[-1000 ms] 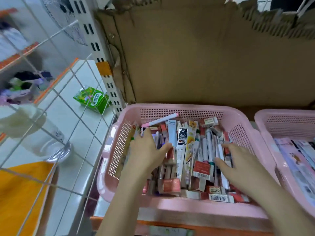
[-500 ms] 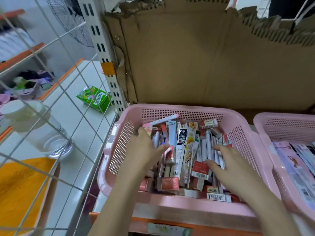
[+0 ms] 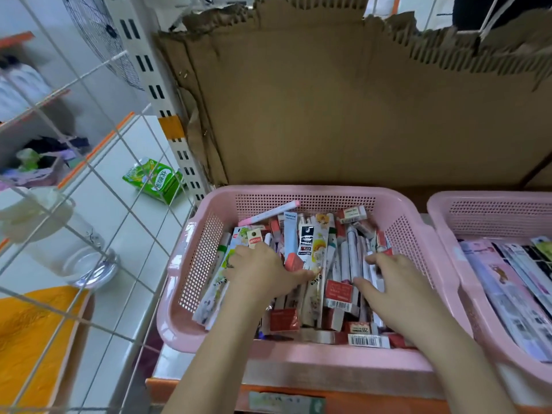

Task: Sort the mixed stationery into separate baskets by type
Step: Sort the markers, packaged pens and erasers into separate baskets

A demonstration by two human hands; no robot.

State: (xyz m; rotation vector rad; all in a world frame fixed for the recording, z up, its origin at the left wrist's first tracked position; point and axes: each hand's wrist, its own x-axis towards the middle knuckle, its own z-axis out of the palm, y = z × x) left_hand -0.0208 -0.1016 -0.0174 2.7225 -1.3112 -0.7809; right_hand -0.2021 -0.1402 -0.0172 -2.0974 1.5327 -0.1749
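Observation:
A pink perforated basket (image 3: 301, 193) holds a jumble of mixed stationery (image 3: 307, 243): long pen packets, loose pens, red-and-white eraser boxes and a pink pen (image 3: 268, 212) lying across the back. My left hand (image 3: 263, 273) lies on the left of the pile. Its fingers bend down among the packets with their tips hidden, and its thumb touches a yellow-flowered packet (image 3: 318, 249). My right hand (image 3: 397, 289) rests on the pens at the right with its fingers spread and straight.
A second pink basket (image 3: 484, 198) at the right holds long flat packets. Torn cardboard (image 3: 343, 115) backs the shelf. A wire grid (image 3: 98, 174) fences the left side, with a green carton (image 3: 155, 180) and a glass jar (image 3: 74, 249) behind it.
My right hand has slid left over the pens. My left hand has shifted slightly right, baring long white packets at the basket's left wall.

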